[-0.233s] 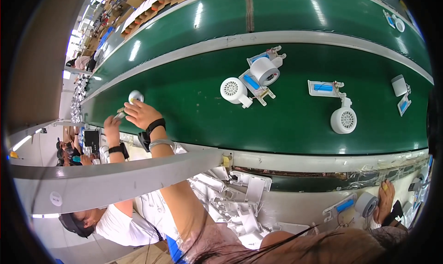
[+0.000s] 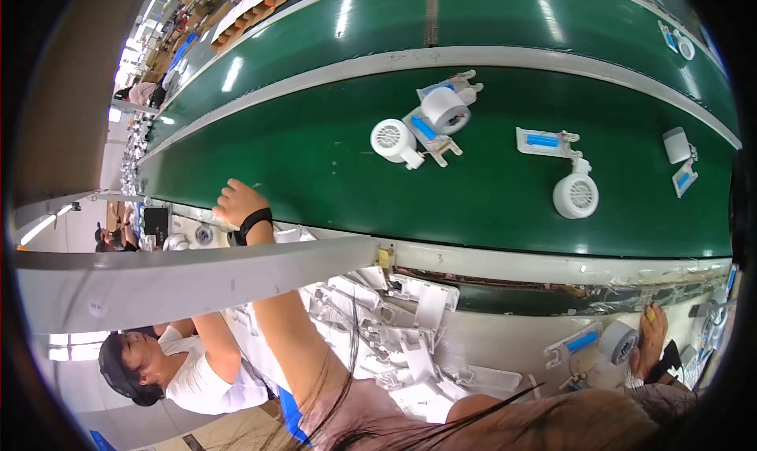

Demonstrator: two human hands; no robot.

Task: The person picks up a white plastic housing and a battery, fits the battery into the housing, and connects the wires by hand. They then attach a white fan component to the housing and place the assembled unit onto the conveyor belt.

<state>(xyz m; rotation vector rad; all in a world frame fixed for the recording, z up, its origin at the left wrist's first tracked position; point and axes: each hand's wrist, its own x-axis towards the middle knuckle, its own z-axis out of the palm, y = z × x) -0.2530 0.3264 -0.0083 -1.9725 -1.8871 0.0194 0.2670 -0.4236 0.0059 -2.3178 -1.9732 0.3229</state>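
Fan (image 2: pixel 618 343) with a white shell and grey face: in the head view it sits at the lower right of the frame, on the white desk (image 2: pixel 489 339), with a white panel (image 2: pixel 558 352) carrying a blue battery (image 2: pixel 582 341) just to its left. The right hand (image 2: pixel 651 339) is right beside the fan — its fingers lie close together, but whether they grip the shell I cannot tell. At the left of the frame, the left hand (image 2: pixel 240 203) is over the near side of the green belt (image 2: pixel 331 183), fingers loosely spread and nothing visible in it.

For good handling, I would support fan and panel together, since any wire between them — too small to trace — could take the strain. Keeping both clear of the pile of white panels (image 2: pixel 430 309) at lower centre should avoid snags. The left forearm passes behind the grey bar (image 2: pixel 197 273), so knocks there deserve care.
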